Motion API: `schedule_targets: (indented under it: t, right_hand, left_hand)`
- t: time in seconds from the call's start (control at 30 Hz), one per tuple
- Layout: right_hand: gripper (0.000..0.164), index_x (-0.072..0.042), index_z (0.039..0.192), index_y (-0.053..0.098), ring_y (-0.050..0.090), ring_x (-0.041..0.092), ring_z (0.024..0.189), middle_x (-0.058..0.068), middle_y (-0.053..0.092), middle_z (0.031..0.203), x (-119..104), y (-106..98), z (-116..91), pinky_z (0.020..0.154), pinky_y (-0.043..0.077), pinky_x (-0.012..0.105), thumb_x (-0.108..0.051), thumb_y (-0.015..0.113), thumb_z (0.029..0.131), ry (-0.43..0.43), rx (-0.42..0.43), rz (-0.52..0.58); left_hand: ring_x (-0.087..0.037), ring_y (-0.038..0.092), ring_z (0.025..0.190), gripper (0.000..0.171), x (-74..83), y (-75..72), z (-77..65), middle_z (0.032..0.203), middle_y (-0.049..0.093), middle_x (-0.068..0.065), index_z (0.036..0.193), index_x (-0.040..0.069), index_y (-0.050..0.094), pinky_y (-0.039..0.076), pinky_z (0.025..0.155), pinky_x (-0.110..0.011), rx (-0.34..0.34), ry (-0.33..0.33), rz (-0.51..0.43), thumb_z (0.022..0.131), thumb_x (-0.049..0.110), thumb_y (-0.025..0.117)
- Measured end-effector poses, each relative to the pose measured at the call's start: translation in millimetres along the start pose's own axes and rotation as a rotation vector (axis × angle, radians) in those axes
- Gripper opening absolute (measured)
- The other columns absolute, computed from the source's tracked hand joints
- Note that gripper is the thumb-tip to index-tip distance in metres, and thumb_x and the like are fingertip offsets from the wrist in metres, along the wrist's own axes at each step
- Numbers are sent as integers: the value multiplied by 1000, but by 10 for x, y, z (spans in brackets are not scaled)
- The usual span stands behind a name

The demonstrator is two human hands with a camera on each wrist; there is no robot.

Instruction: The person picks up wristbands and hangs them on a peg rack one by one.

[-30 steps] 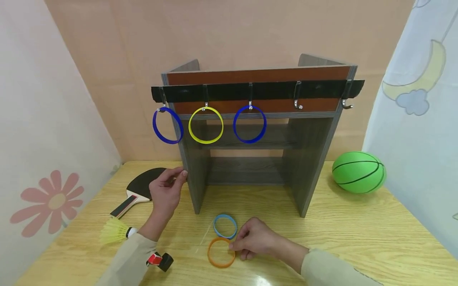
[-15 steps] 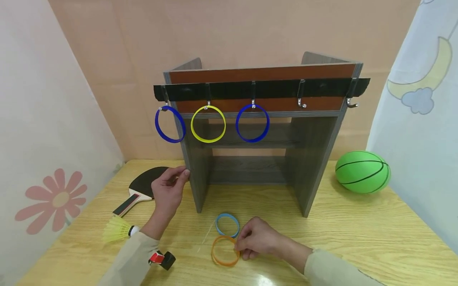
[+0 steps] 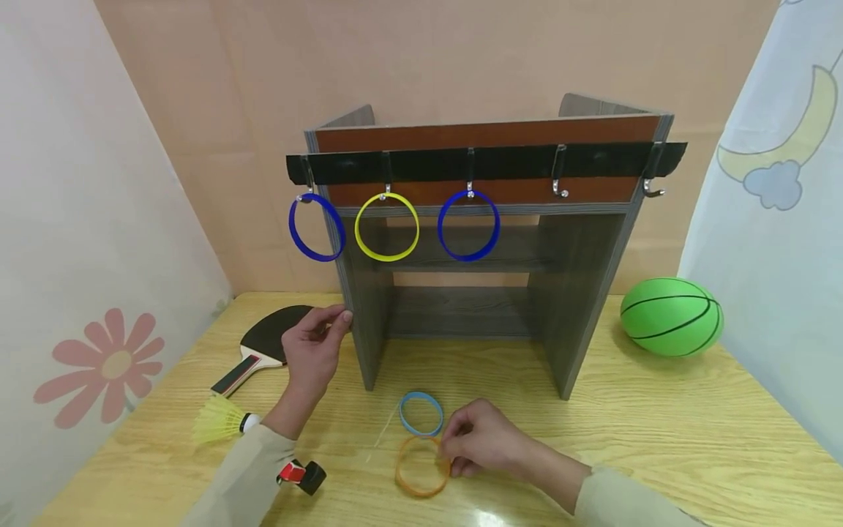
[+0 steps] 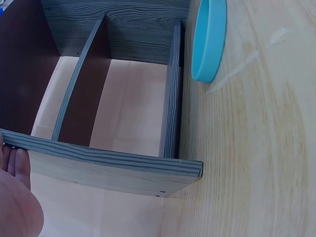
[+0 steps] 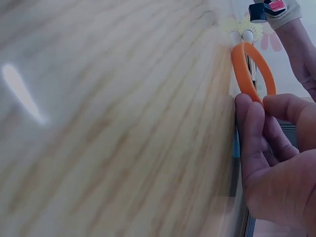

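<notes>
My right hand pinches an orange silicone wristband by its right side, between thumb and fingertips. In the right wrist view the orange wristband stands tilted, close over the wooden tabletop. Just behind it a light blue wristband lies on the table. My left hand holds the left side panel's front edge of a grey wooden shelf unit. In the left wrist view its fingers lie against the panel's outer face. Hanging from hooks are a blue wristband, a yellow wristband and another blue wristband.
Across the shelf top runs a black strip with several hooks; the two right-hand hooks hold nothing. Left of the shelf lie a table tennis paddle and a yellow shuttlecock. A green ball sits at right.
The orange wristband, pinched by the right hand, has gone from lying flat to tilting slightly. The left hand stays at the shelf edge. The head view has shifted a little, moving the scene rightward.
</notes>
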State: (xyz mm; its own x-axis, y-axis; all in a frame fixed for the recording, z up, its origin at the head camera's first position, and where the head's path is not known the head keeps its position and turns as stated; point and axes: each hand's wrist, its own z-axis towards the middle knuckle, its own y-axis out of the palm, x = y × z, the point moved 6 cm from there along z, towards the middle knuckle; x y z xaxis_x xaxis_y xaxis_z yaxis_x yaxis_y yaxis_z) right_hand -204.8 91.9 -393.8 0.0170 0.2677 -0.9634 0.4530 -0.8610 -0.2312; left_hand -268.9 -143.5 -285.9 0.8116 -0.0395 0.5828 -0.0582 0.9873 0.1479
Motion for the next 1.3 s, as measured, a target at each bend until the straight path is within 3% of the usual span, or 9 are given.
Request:
schedule_targets:
  t: [0.17,0.43,0.67,0.87,1.1,1.3]
  right_hand:
    - [7,3,79,61,62,20,57,12,63,70,-8,-37,-40,49,52,25,-1,67,79,-20,-55,68]
    - [5,1,79,64,66,27,67,15,65,75,-133,-278,-174,59,57,31,-1,68,81,-44,-107,117]
    - [6,-2,79,63,67,30,78,16,65,84,-271,-545,-283,72,57,42,0,68,81,-94,-67,205]
    - [12,-6,79,62,67,27,79,14,65,83,-439,-738,-361,76,56,42,5,65,82,-198,-46,264]
    - [19,-7,83,66,68,23,83,7,64,85,-708,-940,-458,79,55,35,10,59,85,-364,-32,379]
    - [27,-4,83,66,68,22,83,11,65,90,-947,-1082,-506,78,55,28,17,50,86,-505,24,517]
  left_hand:
    - [-11,64,68,8,127,46,17,75,61,-23,87,-24,58,55,63,-19,-2,4,-1,80,-24,59]
    - [-10,64,69,8,-122,-43,-18,77,63,-19,89,-20,62,55,63,-19,15,-4,0,81,-19,62]
    - [-9,64,69,8,-68,-33,-20,77,62,-21,89,-20,61,54,63,-19,7,0,10,81,-20,61]
    - [-10,64,70,8,104,36,2,76,61,-23,89,-24,58,54,64,-19,-11,9,-2,82,-19,60]
    - [-10,64,70,10,124,54,1,77,62,-22,89,-23,59,55,65,-20,-12,-4,7,83,-17,62]
    - [-10,64,69,8,116,41,10,76,62,-21,89,-23,59,55,64,-19,-3,-6,19,81,-21,60]
